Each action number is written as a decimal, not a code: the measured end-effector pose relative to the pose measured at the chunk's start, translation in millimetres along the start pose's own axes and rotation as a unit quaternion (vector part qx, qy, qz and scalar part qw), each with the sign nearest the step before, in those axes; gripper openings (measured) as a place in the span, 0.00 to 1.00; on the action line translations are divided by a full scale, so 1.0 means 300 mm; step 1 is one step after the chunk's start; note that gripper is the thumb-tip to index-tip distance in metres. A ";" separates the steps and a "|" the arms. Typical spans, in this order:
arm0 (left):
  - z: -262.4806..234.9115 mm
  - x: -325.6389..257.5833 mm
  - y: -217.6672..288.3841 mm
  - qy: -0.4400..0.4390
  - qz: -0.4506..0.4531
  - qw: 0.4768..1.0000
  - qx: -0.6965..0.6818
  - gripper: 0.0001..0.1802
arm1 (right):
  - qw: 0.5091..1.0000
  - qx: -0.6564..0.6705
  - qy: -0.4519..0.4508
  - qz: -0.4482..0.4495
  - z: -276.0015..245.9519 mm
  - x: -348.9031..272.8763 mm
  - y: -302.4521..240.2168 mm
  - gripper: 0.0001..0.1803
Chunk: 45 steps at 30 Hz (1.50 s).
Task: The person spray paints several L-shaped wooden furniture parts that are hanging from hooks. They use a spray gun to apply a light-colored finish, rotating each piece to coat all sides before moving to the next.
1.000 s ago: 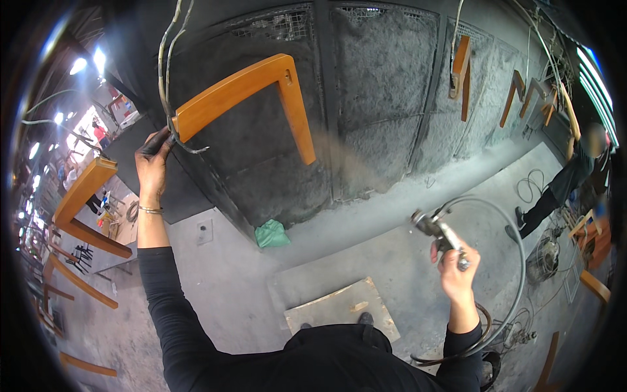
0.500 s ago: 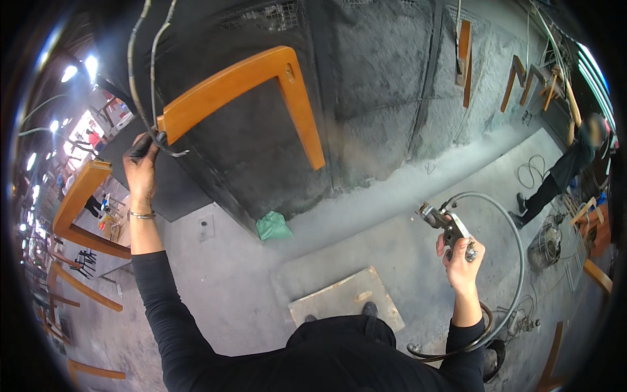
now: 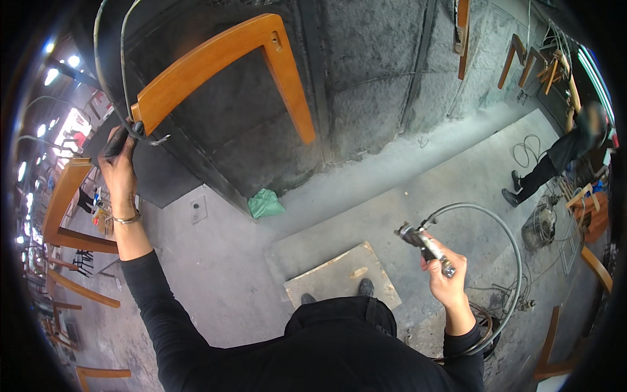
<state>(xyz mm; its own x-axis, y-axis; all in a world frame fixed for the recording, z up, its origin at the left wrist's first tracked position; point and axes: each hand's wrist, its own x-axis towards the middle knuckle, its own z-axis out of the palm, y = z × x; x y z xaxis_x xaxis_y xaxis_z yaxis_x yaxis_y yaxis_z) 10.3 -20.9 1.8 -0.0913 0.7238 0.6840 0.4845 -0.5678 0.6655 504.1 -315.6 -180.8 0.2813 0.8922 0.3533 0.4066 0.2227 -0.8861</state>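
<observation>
One large dark wall (image 3: 372, 85) is set behind the work, and a pale board (image 3: 336, 271) is laid on the floor underfoot. The main frame (image 3: 225, 47), orange-brown and bent like an angle, is held up at upper left, in front of the wall, its long bar sloped and its short leg pointed down. A similar spare frame (image 3: 63, 199) is seen further left, apart from it.

Spray finishing of the main frame is judged to be in hand, likely between passes: no mist can be made out. For the next move, the wood probably needs to be presented steadily, with the nozzle raised and squared to it.

A grey hose (image 3: 519, 261) is looped beside the right forearm. The gun (image 3: 431, 249) is gripped in the right hand (image 3: 449, 277), fingers wrapped around it; whether the trigger is pulled cannot be told. It is held well apart from the main frame, lower and to the right.

The wire hook (image 3: 151, 139) is pinched in the left hand (image 3: 119, 173), right at the lower end of the long bar. Nearly all the wood is extended up and right of that grip. Whether the wood itself is touched by fingers cannot be told.
</observation>
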 end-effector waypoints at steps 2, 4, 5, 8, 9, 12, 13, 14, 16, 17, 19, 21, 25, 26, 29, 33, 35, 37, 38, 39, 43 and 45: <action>0.002 -0.018 0.036 -0.006 0.005 1.000 0.012 0.16 | 0.997 -0.063 -0.036 -0.004 -0.012 0.006 -0.033 0.33; 0.013 -0.048 0.078 -0.003 0.007 1.000 0.012 0.16 | 0.998 -0.037 0.005 -0.044 -0.028 0.017 -0.078 0.35; 0.022 -0.069 0.102 0.003 0.012 1.000 0.003 0.16 | 0.998 -0.015 0.027 -0.061 -0.035 0.025 -0.101 0.37; 0.053 -0.147 0.186 0.018 0.029 0.999 0.011 0.16 | 0.983 0.044 0.081 -0.156 -0.056 0.060 -0.170 0.45; 0.056 -0.174 0.219 0.008 0.038 0.999 0.020 0.16 | 0.974 0.054 0.080 -0.204 -0.048 0.082 -0.184 0.43; 0.090 -0.240 0.300 -0.008 0.071 0.997 -0.010 0.16 | 0.962 -0.082 0.045 -0.255 -0.009 0.128 -0.229 0.41; 0.110 -0.262 0.321 -0.003 0.079 0.996 -0.032 0.17 | 0.953 -0.102 0.040 -0.283 0.019 0.145 -0.239 0.40; 0.131 -0.281 0.338 -0.001 0.085 0.995 -0.054 0.18 | 0.953 -0.098 0.025 -0.286 0.043 0.157 -0.253 0.40; 0.154 -0.300 0.368 -0.001 0.096 0.995 -0.042 0.19 | 0.950 -0.095 0.006 -0.296 0.093 0.180 -0.277 0.39; 0.159 -0.307 0.379 -0.001 0.099 0.995 -0.029 0.19 | 0.950 -0.091 0.006 -0.298 0.110 0.182 -0.292 0.39; 0.173 -0.307 0.393 -0.016 0.138 0.990 -0.017 0.19 | 0.939 -0.097 0.024 -0.328 0.135 0.194 -0.314 0.40; 0.191 -0.304 0.401 -0.030 0.168 0.985 -0.013 0.20 | 0.927 -0.106 0.049 -0.356 0.154 0.206 -0.319 0.40; 0.225 -0.320 0.415 -0.037 0.192 0.980 -0.023 0.20 | 0.930 -0.152 0.044 -0.333 0.168 0.174 -0.272 0.38; 0.237 -0.318 0.419 -0.039 0.192 0.980 -0.048 0.20 | 0.935 -0.166 0.030 -0.312 0.171 0.168 -0.245 0.37; 0.257 -0.338 0.429 -0.043 0.174 0.983 -0.035 0.20 | 0.950 -0.224 -0.019 -0.217 0.176 0.119 -0.149 0.33; 0.287 -0.335 0.421 -0.050 0.188 0.980 -0.041 0.20 | 0.937 -0.315 -0.062 -0.136 0.162 0.064 -0.051 0.29; 0.300 -0.325 0.413 -0.051 0.195 0.977 -0.067 0.20 | 0.934 -0.330 -0.075 -0.111 0.139 0.052 -0.043 0.30; 0.305 -0.328 0.405 -0.051 0.191 0.977 -0.079 0.20 | 0.951 -0.272 -0.032 -0.142 0.110 0.047 -0.064 0.31; 0.305 -0.328 0.401 -0.051 0.184 0.979 -0.078 0.20 | 0.957 -0.245 -0.009 -0.156 0.089 0.050 -0.081 0.32; 0.305 -0.326 0.396 -0.051 0.177 0.980 -0.076 0.19 | 0.958 -0.226 0.000 -0.178 0.053 0.050 -0.106 0.36; 0.285 -0.312 0.360 -0.051 0.129 0.987 -0.076 0.17 | 0.955 -0.104 0.123 -0.251 -0.028 0.042 -0.184 0.48; 0.262 -0.293 0.326 -0.048 0.089 0.991 -0.089 0.15 | 0.951 -0.055 0.175 -0.248 -0.043 0.043 -0.199 0.57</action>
<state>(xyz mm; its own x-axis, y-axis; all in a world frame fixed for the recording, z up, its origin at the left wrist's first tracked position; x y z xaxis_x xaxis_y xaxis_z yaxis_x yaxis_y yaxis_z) 134.2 -109.3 -16.6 0.0688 0.6351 0.7693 0.3240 -0.7436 0.5849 494.7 -322.5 -119.6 0.2966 0.4984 0.8146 0.6473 0.5223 -0.5552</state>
